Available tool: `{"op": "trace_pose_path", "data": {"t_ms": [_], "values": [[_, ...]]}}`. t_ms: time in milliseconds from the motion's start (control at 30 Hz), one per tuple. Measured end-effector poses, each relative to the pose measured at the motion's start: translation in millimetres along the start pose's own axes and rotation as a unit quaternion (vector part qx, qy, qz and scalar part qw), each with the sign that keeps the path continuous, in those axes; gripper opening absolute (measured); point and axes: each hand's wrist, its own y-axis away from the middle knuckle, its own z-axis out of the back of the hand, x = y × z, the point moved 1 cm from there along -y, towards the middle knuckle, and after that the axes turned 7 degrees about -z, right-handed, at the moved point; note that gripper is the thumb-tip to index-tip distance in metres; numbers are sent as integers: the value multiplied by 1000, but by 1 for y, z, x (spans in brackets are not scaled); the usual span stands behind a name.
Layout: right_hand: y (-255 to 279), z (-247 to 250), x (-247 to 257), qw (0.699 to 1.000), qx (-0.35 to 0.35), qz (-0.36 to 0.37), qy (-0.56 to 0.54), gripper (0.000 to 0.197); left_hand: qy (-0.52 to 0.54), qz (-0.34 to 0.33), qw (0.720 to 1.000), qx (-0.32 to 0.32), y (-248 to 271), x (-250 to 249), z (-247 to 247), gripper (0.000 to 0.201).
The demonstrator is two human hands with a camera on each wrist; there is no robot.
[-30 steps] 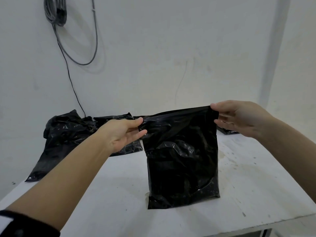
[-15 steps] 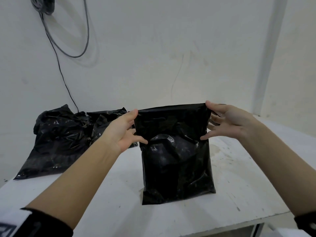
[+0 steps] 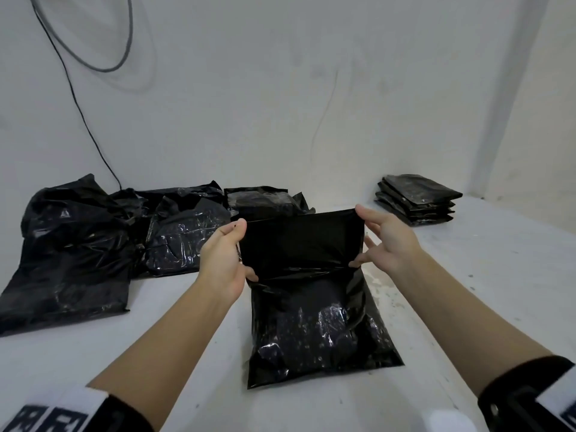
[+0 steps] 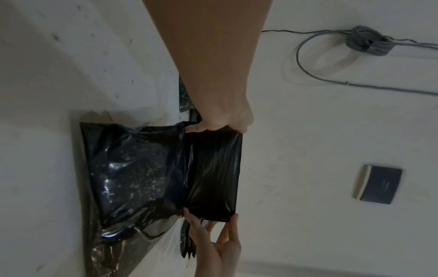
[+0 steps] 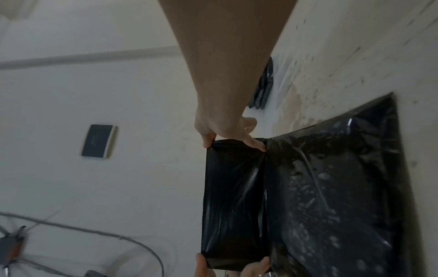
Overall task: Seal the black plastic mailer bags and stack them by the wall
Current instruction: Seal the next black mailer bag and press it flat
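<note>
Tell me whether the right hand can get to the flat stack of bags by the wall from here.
Probably yes: the flat stack sits just beyond the right hand, over bare table, though that hand now pinches the mailer bag's flap.

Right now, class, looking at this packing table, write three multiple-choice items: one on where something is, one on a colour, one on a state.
1. Where is the neat stack of flat black mailer bags?
A. at the table's far right, by the wall
B. under the person's left forearm
C. on the floor

2. What colour is the table top?
A. red
B. white
C. green

3. How is the flap of the filled black plastic mailer bag in front?
A. pressed flat and sealed
B. torn off
C. held raised, one side edge in the left hand, the other in the right hand

Answers:
1. A, the stack sits at the far right where table meets wall.
2. B, the bare surface is white, with stains.
3. C, thumb and fingers of each hand pinch a side edge, and the flap stands up from the bag.
</note>
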Motion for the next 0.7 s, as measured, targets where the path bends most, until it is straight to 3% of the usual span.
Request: {"op": "trace_pose_path", "data": {"t_ms": [400, 533, 600, 700], "values": [[-38, 7, -32, 999, -47, -17, 18, 13, -31, 32, 998, -37, -13, 26, 4, 7], [-38, 4, -36, 999, -45, -20, 22, 46, -18, 49, 998, -26, -16, 29, 2, 6], [-37, 3, -35, 998, -45, -18, 29, 41, -19, 61, 998, -20, -18, 27, 2, 5], [-37, 4, -36, 998, -49, -16, 30, 15, -18, 79, 997, -13, -25, 26, 4, 7]]}}
